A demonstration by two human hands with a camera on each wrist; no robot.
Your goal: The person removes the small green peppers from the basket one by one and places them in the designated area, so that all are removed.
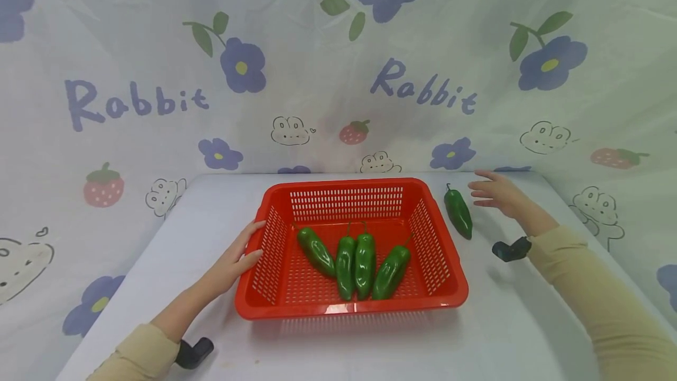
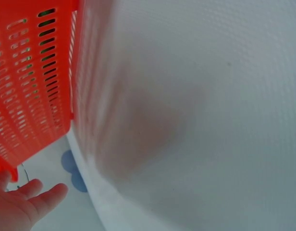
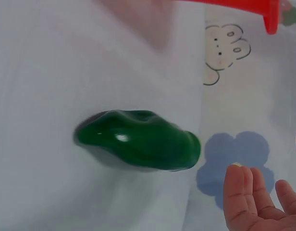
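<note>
A red plastic basket with slotted walls stands mid-table, holding several green peppers. On its left side my left hand rests against the rim with fingers extended; the left wrist view shows those fingers beside the basket's lower corner. One more green pepper lies on the table, right of the basket. My right hand hovers just right of that pepper, fingers spread and holding nothing. In the right wrist view the pepper lies on its side, apart from the fingertips.
The table has a white cover. Behind it hangs a white cloth printed with flowers, rabbits and strawberries. A black wrist device sits at my right wrist, another device at the left.
</note>
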